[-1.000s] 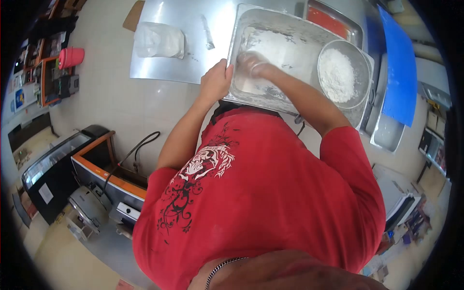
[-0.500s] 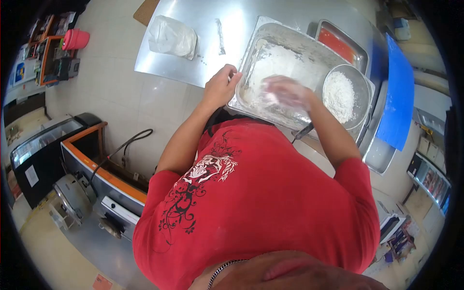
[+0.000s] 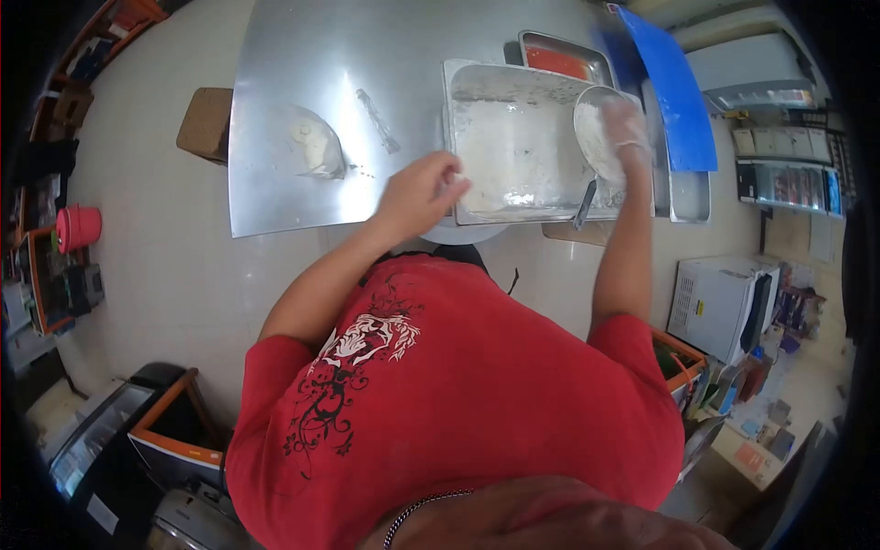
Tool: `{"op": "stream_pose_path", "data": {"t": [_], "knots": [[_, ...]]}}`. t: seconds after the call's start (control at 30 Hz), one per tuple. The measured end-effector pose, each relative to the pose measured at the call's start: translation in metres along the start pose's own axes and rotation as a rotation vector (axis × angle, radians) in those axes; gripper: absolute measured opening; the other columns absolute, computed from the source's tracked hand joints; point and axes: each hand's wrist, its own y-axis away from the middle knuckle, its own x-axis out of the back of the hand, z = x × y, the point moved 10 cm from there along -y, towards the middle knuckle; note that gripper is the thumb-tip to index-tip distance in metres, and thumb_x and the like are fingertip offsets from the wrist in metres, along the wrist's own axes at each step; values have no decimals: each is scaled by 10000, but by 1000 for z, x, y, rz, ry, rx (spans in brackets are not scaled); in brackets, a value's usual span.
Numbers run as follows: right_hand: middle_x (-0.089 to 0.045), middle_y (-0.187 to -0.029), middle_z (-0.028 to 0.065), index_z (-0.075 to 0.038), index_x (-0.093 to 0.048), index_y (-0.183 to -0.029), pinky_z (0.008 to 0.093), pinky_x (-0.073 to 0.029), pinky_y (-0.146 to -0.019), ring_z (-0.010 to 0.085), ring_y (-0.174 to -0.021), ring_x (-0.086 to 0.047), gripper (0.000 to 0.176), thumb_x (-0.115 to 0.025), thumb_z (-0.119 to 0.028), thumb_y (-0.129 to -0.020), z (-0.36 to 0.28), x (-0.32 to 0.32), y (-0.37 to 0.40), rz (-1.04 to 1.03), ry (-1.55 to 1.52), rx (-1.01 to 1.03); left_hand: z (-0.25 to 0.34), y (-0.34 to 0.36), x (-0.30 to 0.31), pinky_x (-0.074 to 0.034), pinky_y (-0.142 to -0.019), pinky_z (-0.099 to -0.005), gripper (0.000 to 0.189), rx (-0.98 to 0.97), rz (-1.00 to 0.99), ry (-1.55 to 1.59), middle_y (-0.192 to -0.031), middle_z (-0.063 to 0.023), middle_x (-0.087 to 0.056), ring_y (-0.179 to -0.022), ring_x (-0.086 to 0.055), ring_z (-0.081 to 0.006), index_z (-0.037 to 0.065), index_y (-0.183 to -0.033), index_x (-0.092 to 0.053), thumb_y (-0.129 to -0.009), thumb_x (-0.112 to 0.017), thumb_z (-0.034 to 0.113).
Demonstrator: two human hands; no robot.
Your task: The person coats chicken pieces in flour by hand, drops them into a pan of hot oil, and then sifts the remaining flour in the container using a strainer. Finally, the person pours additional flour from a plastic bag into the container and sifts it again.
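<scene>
My left hand [image 3: 423,194] is beside the left wall of a large metal tray [image 3: 527,156] dusted with white flour, its fingers partly curled and apart. At the tray's right end rests a round sieve [image 3: 591,170] holding white flour [image 3: 591,128], with its dark handle [image 3: 584,205] pointing toward me. Over the sieve is my right hand [image 3: 626,128], whitened and blurred by motion, so its fingers cannot be made out. On the steel table to the left lie a plastic bag with white powder [image 3: 316,147] and a crumpled clear strip [image 3: 377,121].
Behind the large tray stands a smaller metal tray [image 3: 557,62] with red contents. A blue board [image 3: 662,92] lies at the right, over another metal tray [image 3: 689,195]. The steel table [image 3: 284,215] has its near edge in front of me. A brown box [image 3: 204,125] stands left of it.
The camera view has shifted. My right hand has moved from inside the large tray to the sieve on the right. My left hand has come off the tray's rim. The flour bag looks flatter.
</scene>
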Motion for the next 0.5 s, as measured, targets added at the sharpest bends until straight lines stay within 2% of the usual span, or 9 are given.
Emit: {"op": "stream_pose_path", "data": {"t": [0.03, 0.1, 0.17, 0.2, 0.3, 0.4, 0.43, 0.5], "knots": [[-650, -1147, 203, -33, -575, -1269, 437, -468, -899, 328, -1019, -640, 534, -545, -406, -889, -15, -39, 5, -50, -109, 180, 13, -4, -6, -498, -680, -379, 305, -55, -37, -49, -875, -91, -632, -773, -623, -244, 78, -1017, -589, -885, -657, 344], [-623, -1225, 199, -55, -530, -1347, 436, -458, -936, 317, -1069, -622, 600, -565, -435, -884, -28, -123, 14, -142, -263, 296, 38, -10, -23, -507, -703, -413, 390, -160, -120, -146, -887, -103, -639, -811, -639, -280, 69, -1018, -594, -866, -655, 422], [-531, -1364, 185, -75, -446, -1426, 447, -400, -1015, 310, -1214, -524, 692, -575, -488, -886, -64, -155, 46, -328, -598, 56, 49, -13, -39, -509, -704, -410, 442, -215, -178, -316, -902, -102, -650, -828, -644, -284, 59, -979, -591, -863, -634, 483], [-462, -1453, 176, -84, -385, -1473, 458, -356, -1059, 325, -1313, -447, 761, -574, -535, -890, -90, -158, 73, -470, -887, -121, 53, -14, -47, -511, -705, -408, 471, -241, -200, -404, -909, -101, -655, -837, -647, -286, 54, -960, -590, -862, -623, 513], [-253, -1586, 138, -119, -242, -1535, 520, -284, -1090, 381, -1409, -286, 884, -552, -631, -885, -108, -177, 81, -357, -1465, -138, 49, -22, -64, -519, -668, -467, 399, -247, -202, -467, -831, -126, -673, -798, -672, -320, 50, -890, -617, -867, -600, 448], [-150, -1604, 169, -122, -143, -1555, 606, -270, -1084, 433, -1428, -233, 997, -557, -694, -851, -101, -174, 74, -151, -1519, -2, 52, -29, -74, -520, -638, -496, 277, -245, -218, -434, -778, -128, -676, -732, -676, -342, 52, -847, -622, -868, -583, 326], [-145, -1604, 164, -126, -148, -1554, 598, -292, -1074, 427, -1419, -249, 987, -562, -685, -855, -104, -172, 76, -187, -1585, -23, 53, -31, -76, -521, -628, -504, 236, -246, -214, -414, -763, -128, -676, -710, -676, -350, 53, -834, -622, -867, -576, 282], [-133, -1603, 155, -133, -157, -1552, 581, -334, -1053, 416, -1401, -283, 965, -570, -667, -862, -114, -169, 89, -274, -1717, -73, 68, -20, -89, -521, -626, -503, 183, -384, -224, -431, -770, -131, -675, -691, -671, -355, 52, -829, -615, -859, -563, 225]]}}
